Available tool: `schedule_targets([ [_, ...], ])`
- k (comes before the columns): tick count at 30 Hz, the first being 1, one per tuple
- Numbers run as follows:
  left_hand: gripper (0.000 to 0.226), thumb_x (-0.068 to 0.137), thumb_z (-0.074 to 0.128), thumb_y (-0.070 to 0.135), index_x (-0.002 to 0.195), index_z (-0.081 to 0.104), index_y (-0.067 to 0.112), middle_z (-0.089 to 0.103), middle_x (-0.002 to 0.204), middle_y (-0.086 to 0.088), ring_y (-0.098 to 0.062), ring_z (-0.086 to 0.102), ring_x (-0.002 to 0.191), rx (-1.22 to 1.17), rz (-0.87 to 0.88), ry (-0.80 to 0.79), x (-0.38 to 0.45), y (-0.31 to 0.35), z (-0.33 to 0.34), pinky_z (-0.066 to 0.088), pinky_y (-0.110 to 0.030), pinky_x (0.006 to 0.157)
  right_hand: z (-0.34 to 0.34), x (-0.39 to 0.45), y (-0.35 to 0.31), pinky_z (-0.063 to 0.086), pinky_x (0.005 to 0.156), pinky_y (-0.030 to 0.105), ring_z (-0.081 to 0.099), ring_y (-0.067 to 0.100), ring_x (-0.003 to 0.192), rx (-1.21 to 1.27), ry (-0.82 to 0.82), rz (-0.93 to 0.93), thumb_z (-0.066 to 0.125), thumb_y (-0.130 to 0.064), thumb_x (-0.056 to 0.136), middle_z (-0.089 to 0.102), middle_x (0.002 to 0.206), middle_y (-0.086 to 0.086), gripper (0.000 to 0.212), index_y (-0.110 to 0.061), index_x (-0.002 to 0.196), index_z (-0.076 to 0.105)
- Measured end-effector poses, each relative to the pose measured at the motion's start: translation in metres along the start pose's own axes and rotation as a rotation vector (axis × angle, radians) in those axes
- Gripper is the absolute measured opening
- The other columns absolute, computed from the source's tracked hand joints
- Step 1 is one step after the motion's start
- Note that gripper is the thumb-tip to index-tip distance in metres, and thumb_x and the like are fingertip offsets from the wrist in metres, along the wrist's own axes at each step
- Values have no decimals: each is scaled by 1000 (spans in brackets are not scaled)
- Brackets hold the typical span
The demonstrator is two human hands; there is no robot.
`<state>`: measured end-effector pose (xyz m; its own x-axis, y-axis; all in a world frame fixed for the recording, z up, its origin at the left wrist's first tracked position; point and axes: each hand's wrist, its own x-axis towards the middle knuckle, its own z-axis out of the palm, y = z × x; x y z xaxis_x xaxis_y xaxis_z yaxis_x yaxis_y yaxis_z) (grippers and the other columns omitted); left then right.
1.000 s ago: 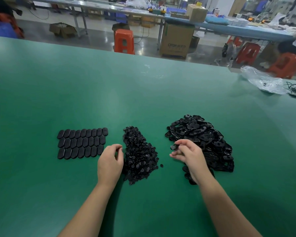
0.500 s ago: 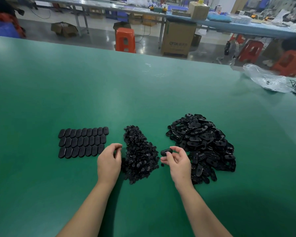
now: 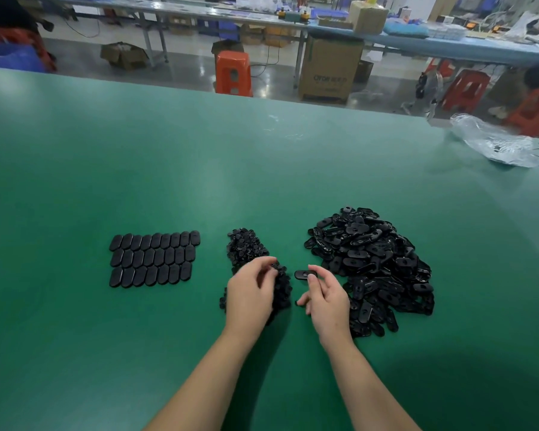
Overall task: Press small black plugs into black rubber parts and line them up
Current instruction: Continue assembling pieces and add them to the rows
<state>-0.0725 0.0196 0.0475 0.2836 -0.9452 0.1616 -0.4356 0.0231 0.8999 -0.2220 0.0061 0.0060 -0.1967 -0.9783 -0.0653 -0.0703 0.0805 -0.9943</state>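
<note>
Right hand (image 3: 325, 298) pinches one rubber part (image 3: 302, 275) above green desk (image 3: 199, 169) between plug pile (image 3: 246, 248) and parts heap (image 3: 374, 262), left hand (image 3: 252, 295) fingers curled into plug pile, grip contents unclear, finished rows (image 3: 154, 259) left

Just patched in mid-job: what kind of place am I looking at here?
Most likely a factory assembly floor: a long green worktable, a bulk heap of rubber parts beside neatly lined rows, and more benches, cartons and plastic stools behind.
</note>
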Motion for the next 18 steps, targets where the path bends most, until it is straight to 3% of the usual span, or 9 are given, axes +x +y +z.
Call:
schedule_targets([
  [6, 21, 89, 72, 15, 77, 67, 32, 70, 75, 12, 3, 62, 70, -64, -189, -134, 2, 17, 35, 42, -7, 61, -3, -2, -5, 42, 52, 29, 57, 15, 56, 13, 3, 5, 47, -15, 107, 69, 79, 4, 19, -26, 104, 62],
  [10, 18, 89, 71, 15, 79, 70, 29, 70, 75, 12, 2, 62, 71, -13, -217, -151, 4, 16, 41, 40, -6, 60, -2, -4, -7, 42, 53, 30, 52, 13, 54, 12, -4, -5, 47, -13, 106, 72, 86, 7, 20, -25, 102, 62],
  [15, 16, 90, 68, 15, 80, 70, 28, 68, 76, 13, 5, 61, 72, 33, -183, -164, 6, 19, 43, 41, -4, 60, -3, -6, -8, 41, 52, 26, 47, 9, 54, -19, -6, -27, 47, -14, 106, 63, 67, -13, 24, -28, 99, 66],
  [18, 15, 90, 66, 14, 82, 70, 27, 68, 79, 13, 3, 61, 75, 72, -151, -191, 8, 23, 45, 40, -4, 60, -2, -5, -8, 42, 57, 28, 49, 8, 58, -46, 16, -35, 48, -13, 106, 65, 73, -13, 24, -27, 99, 67],
])
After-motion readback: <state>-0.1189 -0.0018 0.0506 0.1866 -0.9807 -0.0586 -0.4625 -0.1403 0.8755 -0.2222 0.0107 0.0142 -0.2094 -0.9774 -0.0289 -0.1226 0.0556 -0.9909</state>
